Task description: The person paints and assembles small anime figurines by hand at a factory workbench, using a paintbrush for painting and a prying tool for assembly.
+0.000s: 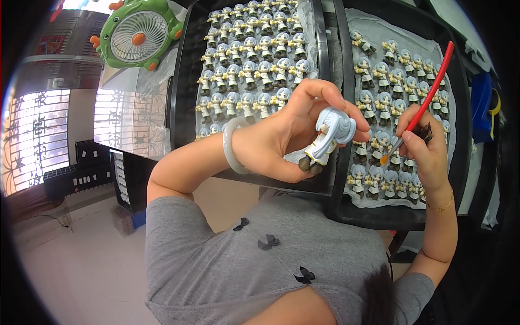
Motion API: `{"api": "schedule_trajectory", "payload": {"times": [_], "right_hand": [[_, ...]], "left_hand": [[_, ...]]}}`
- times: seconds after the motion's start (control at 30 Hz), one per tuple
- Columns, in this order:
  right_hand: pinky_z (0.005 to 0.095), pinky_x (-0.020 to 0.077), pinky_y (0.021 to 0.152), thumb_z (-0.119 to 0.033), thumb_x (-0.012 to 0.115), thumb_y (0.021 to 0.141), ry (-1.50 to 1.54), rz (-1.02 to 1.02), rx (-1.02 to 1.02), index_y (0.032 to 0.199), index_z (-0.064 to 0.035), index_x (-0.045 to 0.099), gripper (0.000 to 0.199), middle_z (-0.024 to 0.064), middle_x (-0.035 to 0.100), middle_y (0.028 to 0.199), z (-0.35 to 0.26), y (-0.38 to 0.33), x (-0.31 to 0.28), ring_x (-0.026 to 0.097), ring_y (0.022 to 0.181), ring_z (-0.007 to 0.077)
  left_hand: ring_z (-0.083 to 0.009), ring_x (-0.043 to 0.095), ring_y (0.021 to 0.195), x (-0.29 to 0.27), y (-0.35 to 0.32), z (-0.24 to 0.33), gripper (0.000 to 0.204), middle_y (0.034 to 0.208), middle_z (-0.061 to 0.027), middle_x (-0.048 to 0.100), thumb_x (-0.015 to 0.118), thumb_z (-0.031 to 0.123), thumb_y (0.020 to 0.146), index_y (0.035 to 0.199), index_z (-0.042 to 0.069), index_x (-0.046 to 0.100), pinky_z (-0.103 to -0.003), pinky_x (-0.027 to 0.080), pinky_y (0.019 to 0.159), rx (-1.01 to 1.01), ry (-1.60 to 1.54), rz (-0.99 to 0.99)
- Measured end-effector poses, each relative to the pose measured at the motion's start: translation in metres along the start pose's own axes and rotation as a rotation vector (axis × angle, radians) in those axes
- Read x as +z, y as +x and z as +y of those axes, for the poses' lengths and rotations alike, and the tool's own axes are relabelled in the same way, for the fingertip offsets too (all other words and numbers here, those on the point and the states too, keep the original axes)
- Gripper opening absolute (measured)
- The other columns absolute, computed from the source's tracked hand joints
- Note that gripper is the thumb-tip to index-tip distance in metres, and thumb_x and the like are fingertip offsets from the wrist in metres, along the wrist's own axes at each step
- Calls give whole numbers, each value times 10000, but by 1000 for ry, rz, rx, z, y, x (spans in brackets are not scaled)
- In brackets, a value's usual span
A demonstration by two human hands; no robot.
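Note:
Between the thumb and fingers of my left hand [295, 127] is a small figurine [331, 132] with pale blue hair, a white and gold outfit and dark boots. It is tilted, its boots toward my thumb. My right hand [428, 149] pinches a paintbrush [433, 89] with a long red handle. The orange bristles point down and left, apart from the figurine, above the right tray. A small dark brown thing [425, 131] shows by the right fingers; I cannot make out what it is.
Two black trays hold rows of similar figurines on white lining: the left tray [181, 81] and the right tray [379, 215]. A green animal-shaped fan [139, 35] stands at the far left. A blue and yellow object [485, 108] lies beyond the right tray. Black racks [81, 168] stand left.

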State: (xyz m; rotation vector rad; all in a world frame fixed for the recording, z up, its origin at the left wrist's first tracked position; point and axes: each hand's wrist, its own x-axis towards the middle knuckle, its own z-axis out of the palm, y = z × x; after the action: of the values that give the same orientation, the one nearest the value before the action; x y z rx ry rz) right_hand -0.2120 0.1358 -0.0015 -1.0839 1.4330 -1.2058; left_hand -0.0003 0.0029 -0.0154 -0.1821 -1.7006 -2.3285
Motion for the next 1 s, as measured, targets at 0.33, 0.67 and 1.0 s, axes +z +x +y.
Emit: {"api": "schedule_trajectory", "payload": {"times": [0.33, 0.67, 1.0], "right_hand": [[177, 370, 500, -104, 496, 742, -19, -1, 15, 769, -27, 498, 82, 1, 472, 707, 1, -1, 1, 445, 553, 48], [181, 373, 502, -99, 491, 747, -22, -10, -2, 769, -20, 497, 82, 15, 473, 727, 4, 0, 1, 435, 561, 52], [183, 396, 513, -78, 485, 749, -42, -13, 13, 781, -16, 503, 72, 17, 480, 757, 3, -1, 0, 440, 580, 52]], "left_hand": [[-242, 461, 1018, 0, -4, 4, 692, 1171, -218, 417, 577, -49, 565, 1169, 92, 271, -332, 376, 841, 46, 525, 34], [-248, 469, 740, 4, -3, 16, 647, 892, -119, 509, 676, 193, 519, 1099, -17, 483, -322, 370, 675, 38, 1184, 157], [-229, 489, 686, 3, -5, 15, 617, 752, -73, 513, 726, 377, 470, 952, 25, 566, -302, 336, 655, 24, 1254, 166]]}}
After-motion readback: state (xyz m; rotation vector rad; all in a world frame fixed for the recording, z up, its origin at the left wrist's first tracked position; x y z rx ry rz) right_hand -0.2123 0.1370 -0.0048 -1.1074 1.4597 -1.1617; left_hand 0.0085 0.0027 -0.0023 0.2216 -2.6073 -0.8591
